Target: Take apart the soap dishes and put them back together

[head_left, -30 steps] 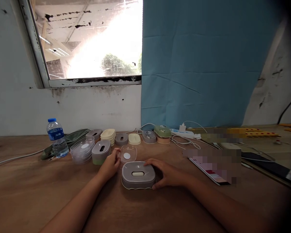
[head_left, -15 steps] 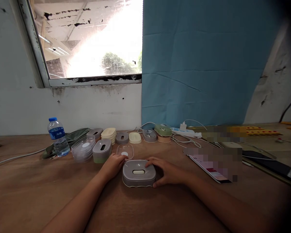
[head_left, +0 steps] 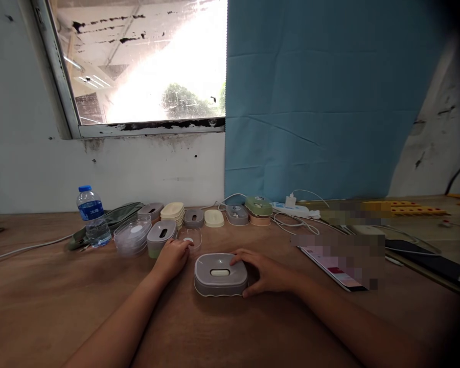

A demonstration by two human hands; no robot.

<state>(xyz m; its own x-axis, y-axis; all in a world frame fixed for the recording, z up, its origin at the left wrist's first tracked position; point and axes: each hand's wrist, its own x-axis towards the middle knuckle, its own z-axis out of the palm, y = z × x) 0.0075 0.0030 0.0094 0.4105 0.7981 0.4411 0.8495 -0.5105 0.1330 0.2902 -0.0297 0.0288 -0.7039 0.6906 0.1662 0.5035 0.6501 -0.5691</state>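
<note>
A grey rounded box [head_left: 221, 284] rests on the brown table before me, a pale strip showing in the slot of its top. My right hand [head_left: 257, 271] spans its right end, fingers on the top's far edge and thumb at the near lower corner. Left of the box, my left hand [head_left: 173, 258] has its fingers on a shallow clear plastic lid [head_left: 195, 237] with a white round spot; its thumb is hidden. Just behind that hand stands a grey box with a green base [head_left: 156, 248]. Further left is a stack of clear lids [head_left: 131, 240].
Along the wall stand cream lids [head_left: 172, 210], a small grey box [head_left: 193, 219] and a green box [head_left: 259, 205]. A water bottle [head_left: 94, 220] is at left. To the right lie a power strip [head_left: 291, 208], cables and a phone [head_left: 331, 266] partly blurred out.
My left hand has drawn the clear lid to the left, away from the grey box. My right hand and the grey box have stayed in place.
</note>
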